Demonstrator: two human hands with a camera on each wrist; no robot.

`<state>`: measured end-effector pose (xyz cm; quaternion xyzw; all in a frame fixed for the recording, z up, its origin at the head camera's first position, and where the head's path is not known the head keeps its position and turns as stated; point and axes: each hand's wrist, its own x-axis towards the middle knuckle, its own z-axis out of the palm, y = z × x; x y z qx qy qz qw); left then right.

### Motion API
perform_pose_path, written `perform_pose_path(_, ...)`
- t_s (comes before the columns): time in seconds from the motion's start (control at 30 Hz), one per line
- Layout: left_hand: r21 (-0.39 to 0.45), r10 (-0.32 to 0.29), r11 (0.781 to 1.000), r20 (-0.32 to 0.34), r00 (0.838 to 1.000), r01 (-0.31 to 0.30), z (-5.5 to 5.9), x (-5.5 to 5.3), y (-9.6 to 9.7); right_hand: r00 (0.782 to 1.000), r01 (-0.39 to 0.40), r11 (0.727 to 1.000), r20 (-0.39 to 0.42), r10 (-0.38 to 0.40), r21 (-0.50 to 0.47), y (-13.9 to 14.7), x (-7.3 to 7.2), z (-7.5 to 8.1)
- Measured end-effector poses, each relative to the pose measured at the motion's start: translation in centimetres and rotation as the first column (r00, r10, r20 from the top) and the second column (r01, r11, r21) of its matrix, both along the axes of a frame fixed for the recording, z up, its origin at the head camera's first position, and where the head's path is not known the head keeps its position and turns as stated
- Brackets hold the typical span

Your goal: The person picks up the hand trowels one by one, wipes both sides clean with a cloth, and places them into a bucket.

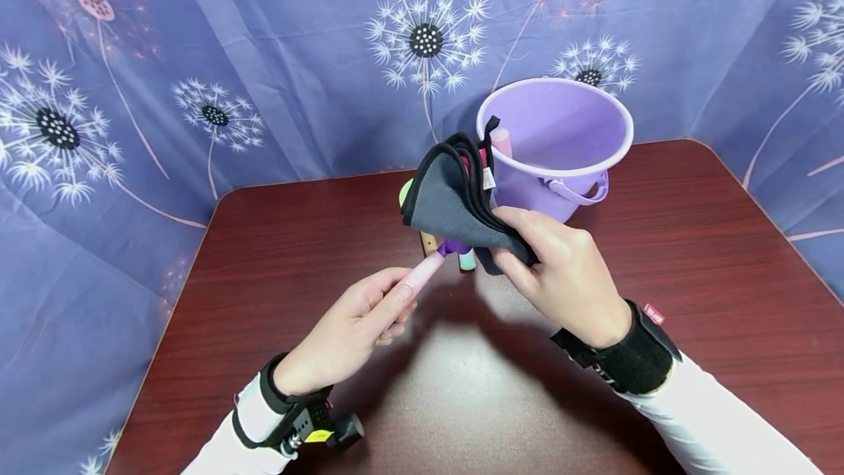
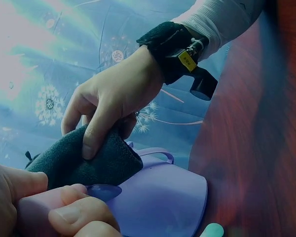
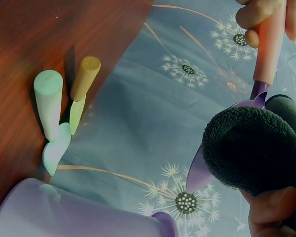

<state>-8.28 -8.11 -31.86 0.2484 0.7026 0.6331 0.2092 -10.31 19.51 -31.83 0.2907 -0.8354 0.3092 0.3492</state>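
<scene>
My left hand (image 1: 359, 325) grips the pink handle of a small trowel (image 1: 422, 275), which points up and away toward the middle. In the right wrist view its purple blade (image 3: 199, 173) shows beside the cloth, partly covered by it. A folded dark grey cloth (image 1: 442, 204) with black edging and a white tag is pinched between the thumb and fingers of my right hand (image 1: 567, 270). The cloth lies against the trowel's blade, above the table. In the left wrist view the cloth (image 2: 69, 155) hides most of the blade.
A lilac bucket (image 1: 517, 185) stands at the back of the dark red table (image 1: 297, 240), a pink handle (image 1: 501, 141) inside it. Beside it lie a mint-handled tool (image 3: 49, 103) and a wooden-handled one (image 3: 86, 76) with a green blade. A blue dandelion-print curtain (image 1: 297, 35) hangs behind.
</scene>
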Motion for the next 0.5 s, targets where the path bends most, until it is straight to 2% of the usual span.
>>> perform_pose_path(0.2, -0.033, 0.007, 0.999, -0.027, 1.0, -0.008, 0.2, -0.1, -0.1, 0.999, -0.033, 0.999, -0.012, 0.033, 0.031, -0.2, 0.2, 0.1)
perform_pose_path(0.37, 0.03, -0.025, 0.999, 0.053, 0.998, 0.023, 0.1, -0.4, -0.8, 0.997, -0.054, 0.996, -0.051, 0.058, 0.076, -0.1, 0.3, 0.2)
perform_pose_path(0.5, 0.038, -0.053, 0.998, 0.091, 0.994, 0.05, 0.0, -0.9, -1.2, 0.993, -0.054, 0.99, -0.1, 0.067, 0.129, 0.0, 0.2, 0.5)
